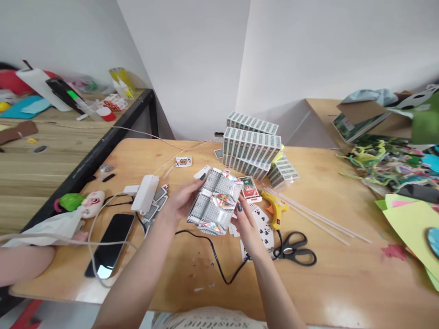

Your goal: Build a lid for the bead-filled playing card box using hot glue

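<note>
We hold a card block [214, 201] above the wooden table [343, 283], between our hands: the left hand [181, 201] pinches one side, thumb over its edge, and the right hand [245, 219] grips the other with bent fingers. As far as we can judge, its cards are already joined into one body; its underside we cannot tell. Loose cards [264, 226] lie unattached beneath, near scissors [291, 252], a phone [116, 230] and a yellow glue gun [276, 208]. Farther back stand stacked card boxes [252, 144], a cluttered side desk [51, 169] and pale walls [192, 68].
</note>
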### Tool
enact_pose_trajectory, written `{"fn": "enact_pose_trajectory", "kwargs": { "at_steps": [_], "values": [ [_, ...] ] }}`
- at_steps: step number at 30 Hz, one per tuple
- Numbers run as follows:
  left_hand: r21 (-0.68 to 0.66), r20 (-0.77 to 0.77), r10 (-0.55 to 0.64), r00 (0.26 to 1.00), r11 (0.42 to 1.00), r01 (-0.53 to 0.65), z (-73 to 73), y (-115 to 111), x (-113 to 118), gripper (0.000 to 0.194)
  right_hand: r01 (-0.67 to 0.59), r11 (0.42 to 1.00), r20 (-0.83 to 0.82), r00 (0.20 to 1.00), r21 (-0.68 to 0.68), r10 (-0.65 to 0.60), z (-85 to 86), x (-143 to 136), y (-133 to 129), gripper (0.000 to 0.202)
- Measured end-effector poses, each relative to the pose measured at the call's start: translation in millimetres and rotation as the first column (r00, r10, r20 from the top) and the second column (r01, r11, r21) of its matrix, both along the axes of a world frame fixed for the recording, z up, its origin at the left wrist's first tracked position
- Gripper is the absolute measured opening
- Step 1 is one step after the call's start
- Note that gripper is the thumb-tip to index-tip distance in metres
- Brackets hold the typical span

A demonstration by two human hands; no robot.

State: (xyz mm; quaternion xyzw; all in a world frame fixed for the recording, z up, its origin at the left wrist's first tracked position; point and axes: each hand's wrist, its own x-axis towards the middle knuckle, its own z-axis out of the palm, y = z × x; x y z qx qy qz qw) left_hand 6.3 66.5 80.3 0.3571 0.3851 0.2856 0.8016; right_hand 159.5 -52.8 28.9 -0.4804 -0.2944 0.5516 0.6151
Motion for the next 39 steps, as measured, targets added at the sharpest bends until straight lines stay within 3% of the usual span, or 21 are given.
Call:
{"fn": "enact_pose_trajectory", "kwargs": {
  "at_steps": [5, 14, 19, 26, 31, 35, 39],
  "values": [
    [-0.071, 0.114, -0.044, 0.992, 0.996, 0.052, 4.3, -4, 5, 0.037, -0.087, 0.996, -0.04, 0.995, 0.02, 0.087, 7.5, -6, -7, 0.06],
    [-0.227, 0.318, -0.011, 0.948, 0.97, 0.087, 7.5, -6, 10, 0.043, -0.13, 0.983, 0.197, 0.975, 0.128, 0.104, 22.1, -3, -10, 0.057],
    [-0.321, 0.374, 0.013, 0.927, 0.94, 0.116, 4.0, -5, 9, 0.045, -0.158, 0.976, 0.207, 0.97, 0.149, 0.125, 19.4, -2, -11, 0.053],
    [-0.303, 0.471, 0.002, 0.882, 0.94, 0.159, 3.0, -5, 8, 0.045, -0.151, 0.983, 0.233, 0.965, 0.107, 0.123, 14.7, -4, -10, 0.056],
    [-0.227, 0.291, 0.016, 0.957, 0.972, 0.053, 1.6, -6, 8, 0.037, -0.107, 0.992, 0.203, 0.975, 0.072, 0.091, 20.9, -5, -9, 0.063],
    [-0.012, 0.039, 0.084, 0.996, 0.996, -0.083, 7.6, -11, 18, 0.033, -0.024, 0.999, 0.126, 0.992, 0.026, 0.02, 26.1, 0, -5, 0.077],
    [0.132, -0.083, 0.102, 0.991, 0.987, -0.091, 15.4, -17, 29, 0.036, -0.037, 0.998, 0.218, 0.975, -0.058, 0.049, 23.0, 4, 4, 0.092]
  ]
}}
